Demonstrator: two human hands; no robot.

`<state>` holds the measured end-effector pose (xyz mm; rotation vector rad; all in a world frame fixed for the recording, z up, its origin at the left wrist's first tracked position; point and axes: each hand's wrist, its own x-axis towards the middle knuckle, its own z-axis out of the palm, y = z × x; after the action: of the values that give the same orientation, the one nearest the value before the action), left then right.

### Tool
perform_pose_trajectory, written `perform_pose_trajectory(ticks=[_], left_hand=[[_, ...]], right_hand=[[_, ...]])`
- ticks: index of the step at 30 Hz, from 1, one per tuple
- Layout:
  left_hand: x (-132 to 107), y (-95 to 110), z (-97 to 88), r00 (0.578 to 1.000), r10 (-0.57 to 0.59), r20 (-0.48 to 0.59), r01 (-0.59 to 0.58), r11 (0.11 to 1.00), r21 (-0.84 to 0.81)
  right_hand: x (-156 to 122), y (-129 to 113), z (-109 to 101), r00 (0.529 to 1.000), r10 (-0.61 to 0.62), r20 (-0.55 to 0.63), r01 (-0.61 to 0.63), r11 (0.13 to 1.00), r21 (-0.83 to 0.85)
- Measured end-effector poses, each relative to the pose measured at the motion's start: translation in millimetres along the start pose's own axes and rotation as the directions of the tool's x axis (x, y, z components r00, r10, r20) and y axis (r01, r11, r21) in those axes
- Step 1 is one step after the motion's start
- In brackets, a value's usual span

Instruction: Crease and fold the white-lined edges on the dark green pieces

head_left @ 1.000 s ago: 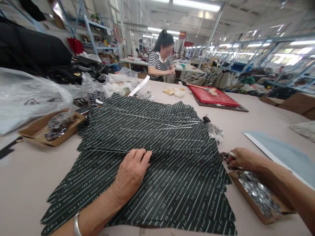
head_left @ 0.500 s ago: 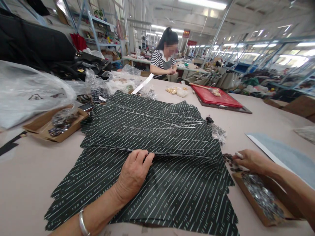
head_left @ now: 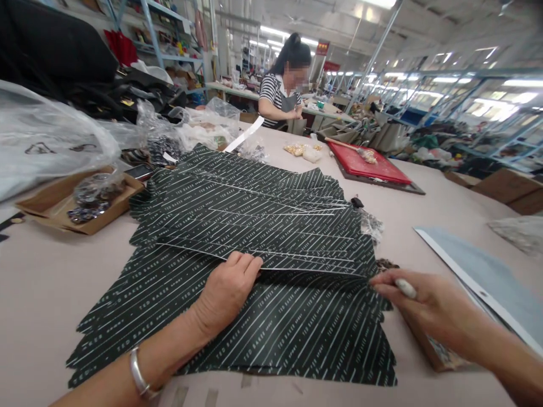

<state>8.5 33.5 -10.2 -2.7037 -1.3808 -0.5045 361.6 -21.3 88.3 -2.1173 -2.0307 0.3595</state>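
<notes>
A stack of dark green fabric pieces (head_left: pixel 305 322) with white slanting stripes and lettering lies spread before me. My left hand (head_left: pixel 231 291) is closed on the white-lined edge of an upper layer near the middle, lifting it slightly. My right hand (head_left: pixel 413 291) is at the stack's right edge, thumb and fingers pinched together. Whatever is between those fingertips is too small to make out. Something white, like a wrap (head_left: pixel 406 288), sits around one finger. Beyond this hand lie small dark pieces (head_left: pixel 387 264). Below it, a cardboard box (head_left: pixel 424 342) of shiny metal parts is partly hidden.
A cardboard box (head_left: pixel 87 226) with bagged metal parts stands at left, near clear plastic bags (head_left: pixel 51 138). At the back lie a red board (head_left: pixel 367 162) and gold-coloured bits (head_left: pixel 297 149). Light blue sheets (head_left: pixel 487 277) are at right. A co-worker (head_left: pixel 282 85) sits across the table.
My right hand has moved left from the small dark pieces to the fabric's right edge. My left hand keeps its hold, with the upper layer's edge raised a bit more. The view has shifted slightly.
</notes>
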Motion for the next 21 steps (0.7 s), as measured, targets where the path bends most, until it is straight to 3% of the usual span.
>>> perform_pose_trajectory(ticks=[4,8,14,17,21], left_hand=[[13,-13,-16.5,0.985,-0.078,0.152,0.088,0.994,-0.064],[28,-23,-43.2,0.941,-0.086,0.329,0.141,0.979,-0.148],[35,-26,-77.0,0.851,0.001,0.525,0.182,0.938,-0.296],[29,-24,-71.9,0.816,0.03,0.578,0.192,0.928,-0.319],[22,-21,-56.3,0.816,0.011,0.578,0.216,0.921,-0.323]], right_hand=[[-25,-69,49,0.958,-0.218,0.187,0.186,0.967,0.173],[-21,-88,88,0.93,-0.215,0.297,0.186,0.975,0.12],[-12,-90,87,0.9,-0.162,0.404,0.078,0.973,0.218],[-8,-88,86,0.884,-0.163,0.439,0.047,0.964,0.263],[-3,-85,88,0.862,-0.176,0.476,0.064,0.968,0.243]])
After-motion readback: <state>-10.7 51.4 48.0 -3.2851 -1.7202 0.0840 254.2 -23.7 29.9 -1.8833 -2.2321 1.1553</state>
